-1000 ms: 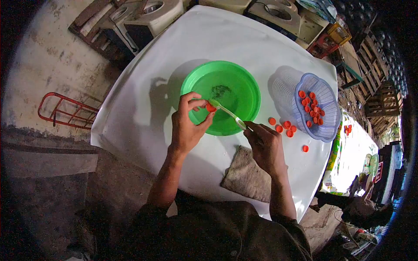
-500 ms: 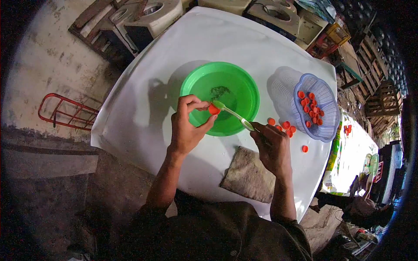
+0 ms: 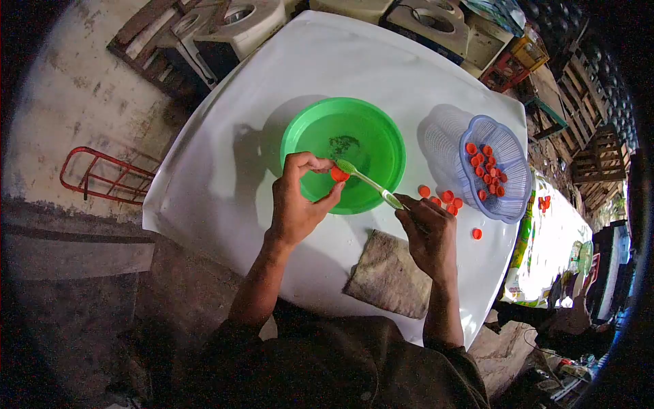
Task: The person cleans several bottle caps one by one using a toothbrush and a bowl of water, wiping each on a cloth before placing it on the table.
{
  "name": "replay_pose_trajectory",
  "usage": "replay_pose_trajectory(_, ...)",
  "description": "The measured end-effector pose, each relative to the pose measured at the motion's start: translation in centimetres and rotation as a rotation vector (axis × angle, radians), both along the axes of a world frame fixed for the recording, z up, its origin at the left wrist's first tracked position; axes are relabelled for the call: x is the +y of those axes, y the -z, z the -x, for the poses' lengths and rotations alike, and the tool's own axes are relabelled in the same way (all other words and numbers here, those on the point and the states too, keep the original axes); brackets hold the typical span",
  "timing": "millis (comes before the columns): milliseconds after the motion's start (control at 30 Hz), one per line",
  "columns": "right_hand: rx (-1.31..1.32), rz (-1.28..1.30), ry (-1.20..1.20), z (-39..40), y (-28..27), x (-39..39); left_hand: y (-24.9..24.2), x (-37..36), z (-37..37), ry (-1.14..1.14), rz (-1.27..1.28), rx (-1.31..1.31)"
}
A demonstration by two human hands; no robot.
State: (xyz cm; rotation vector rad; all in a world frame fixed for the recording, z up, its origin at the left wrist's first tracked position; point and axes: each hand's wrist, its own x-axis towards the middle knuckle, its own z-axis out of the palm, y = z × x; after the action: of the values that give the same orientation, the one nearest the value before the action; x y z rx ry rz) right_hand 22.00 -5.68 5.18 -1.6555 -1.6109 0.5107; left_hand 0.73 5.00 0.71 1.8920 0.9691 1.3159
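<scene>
Left hand [image 3: 296, 204] pinched on red cap [image 3: 340, 176], right hand [image 3: 430, 237] closed round toothbrush [image 3: 371, 183]. Blue basket [image 3: 514, 194] 3 o'clock from green basin [image 3: 392, 140].

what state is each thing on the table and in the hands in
red cap: pinched in the left hand
toothbrush: gripped in the right hand, head at the cap
green basin: dark debris inside, probably liquid too
blue basket: holding several caps
loose caps: scattered near the basket
cloth: lying flat, stained
</scene>
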Motion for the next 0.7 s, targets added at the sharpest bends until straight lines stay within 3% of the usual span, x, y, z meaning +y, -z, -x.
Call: replay_pose_trajectory(700,0.088,0.028,-0.085,-0.6,1.1,-0.1,-0.5,0.1,-0.2,-0.009,-0.049,-0.018)
